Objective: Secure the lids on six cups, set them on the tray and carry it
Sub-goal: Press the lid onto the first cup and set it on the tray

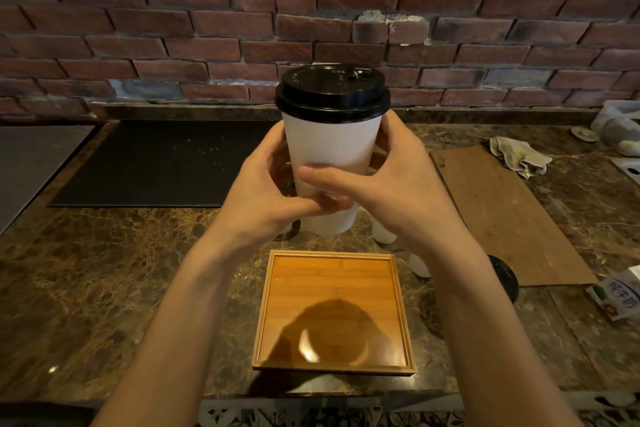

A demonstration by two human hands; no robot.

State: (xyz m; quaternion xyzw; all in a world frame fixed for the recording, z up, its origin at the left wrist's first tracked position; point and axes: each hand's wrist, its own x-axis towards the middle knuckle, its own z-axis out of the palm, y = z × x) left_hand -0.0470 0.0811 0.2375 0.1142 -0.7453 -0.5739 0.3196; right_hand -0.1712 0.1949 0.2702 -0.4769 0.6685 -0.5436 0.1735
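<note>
— Where is the cup (pixel 330 149) now?
— Held up above the table (pixel 104 288), just beyond the tray (pixel 332 255). The left hand (pixel 263 191) and the right hand (pixel 398 184) both wrap its lower half, each grip closed round the white wall, thumbs to the front.
— And the lid (pixel 332 90)?
— Black, sitting on the rim and looking level. Whether it has snapped down all the way round, I cannot tell.
— How will it handle?
— Paper wall, so probably soft: squeeze hard and the rim may go oval and pop the lid. Whether it is full is hidden. I'd hold it low and lightly, pressing only on the lid's edge
</note>
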